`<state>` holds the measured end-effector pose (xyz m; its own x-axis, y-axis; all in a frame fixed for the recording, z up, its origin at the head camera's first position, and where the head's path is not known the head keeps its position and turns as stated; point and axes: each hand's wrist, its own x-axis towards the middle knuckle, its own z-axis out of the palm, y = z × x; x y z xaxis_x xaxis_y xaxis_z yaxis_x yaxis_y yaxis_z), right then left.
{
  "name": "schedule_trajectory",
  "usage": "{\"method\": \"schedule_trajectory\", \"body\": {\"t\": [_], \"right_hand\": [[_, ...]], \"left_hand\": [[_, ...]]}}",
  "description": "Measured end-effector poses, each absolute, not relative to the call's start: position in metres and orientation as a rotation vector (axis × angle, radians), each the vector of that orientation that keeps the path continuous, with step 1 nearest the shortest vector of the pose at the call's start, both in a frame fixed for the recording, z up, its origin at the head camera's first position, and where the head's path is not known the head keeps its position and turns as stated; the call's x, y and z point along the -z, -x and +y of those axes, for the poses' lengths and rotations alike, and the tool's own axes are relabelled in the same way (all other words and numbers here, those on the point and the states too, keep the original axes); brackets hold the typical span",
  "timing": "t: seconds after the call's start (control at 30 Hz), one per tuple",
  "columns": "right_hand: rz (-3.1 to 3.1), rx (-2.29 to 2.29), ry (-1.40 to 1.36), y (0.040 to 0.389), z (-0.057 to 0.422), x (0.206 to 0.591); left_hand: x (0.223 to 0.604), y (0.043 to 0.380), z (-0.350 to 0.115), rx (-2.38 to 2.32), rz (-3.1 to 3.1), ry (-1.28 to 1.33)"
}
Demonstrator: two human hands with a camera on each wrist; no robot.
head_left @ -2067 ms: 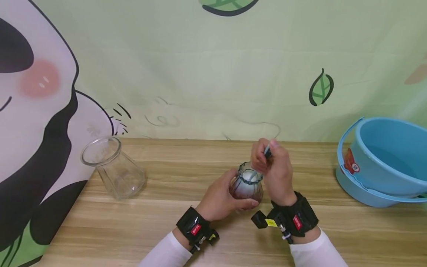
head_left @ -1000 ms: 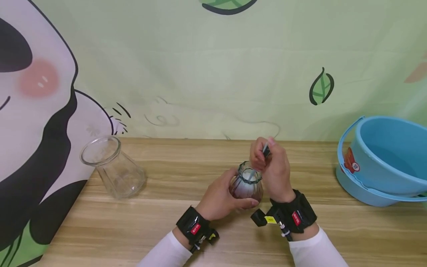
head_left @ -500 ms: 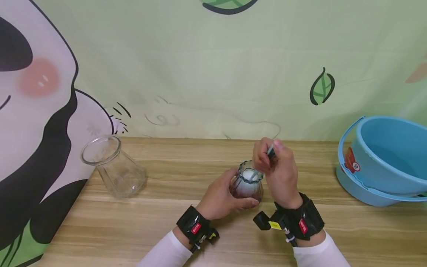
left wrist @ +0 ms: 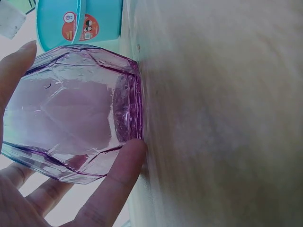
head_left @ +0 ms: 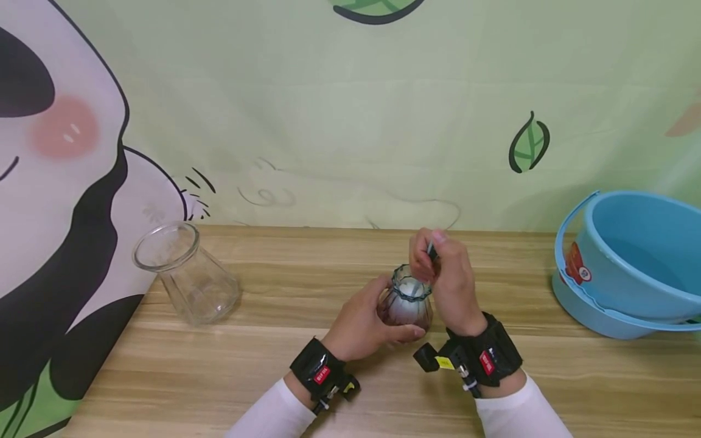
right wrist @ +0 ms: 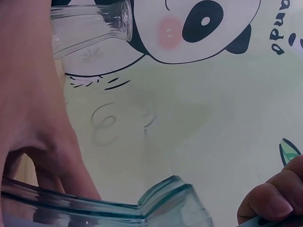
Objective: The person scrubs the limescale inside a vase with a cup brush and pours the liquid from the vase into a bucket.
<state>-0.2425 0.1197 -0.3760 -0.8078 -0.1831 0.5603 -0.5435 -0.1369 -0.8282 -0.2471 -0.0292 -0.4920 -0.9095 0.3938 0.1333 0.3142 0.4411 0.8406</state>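
A small faceted glass vase stands on the table, its scalloped rim blue-green and its base purple. Whitish contents, whose kind I cannot tell, show inside it. My left hand grips the vase around its side; the left wrist view shows thumb and fingers spread about the purple glass. Above the rim my right hand holds a thin grey-blue stick with a dark part. The stick slants down into the vase mouth. Its lower end is hidden, so its kind is unclear. The right wrist view shows curled fingers near the rim.
To the left on the wooden table stands a larger clear glass jar. At the right edge are a blue bucket with a handle and a blue piece under it. A printed cloth with a panda hangs behind.
My right hand with the stick has shifted a little left, then right, and now left again over the vase. The left hand and the vase stay in place.
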Motion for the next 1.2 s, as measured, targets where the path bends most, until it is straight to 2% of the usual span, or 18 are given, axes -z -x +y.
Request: {"method": "schedule_trajectory", "body": {"t": [0.63, 1.2], "right_hand": [[-1.904, -2.032, -0.802, 0.247, 0.117, 0.381], [-1.715, -2.066, -0.922, 0.23, 0.116, 0.36]], "left_hand": [[0.491, 0.246, -0.031, -1.484, 2.601, -0.637], [0.491, 0.247, -0.03, -1.501, 2.611, -0.657]]}}
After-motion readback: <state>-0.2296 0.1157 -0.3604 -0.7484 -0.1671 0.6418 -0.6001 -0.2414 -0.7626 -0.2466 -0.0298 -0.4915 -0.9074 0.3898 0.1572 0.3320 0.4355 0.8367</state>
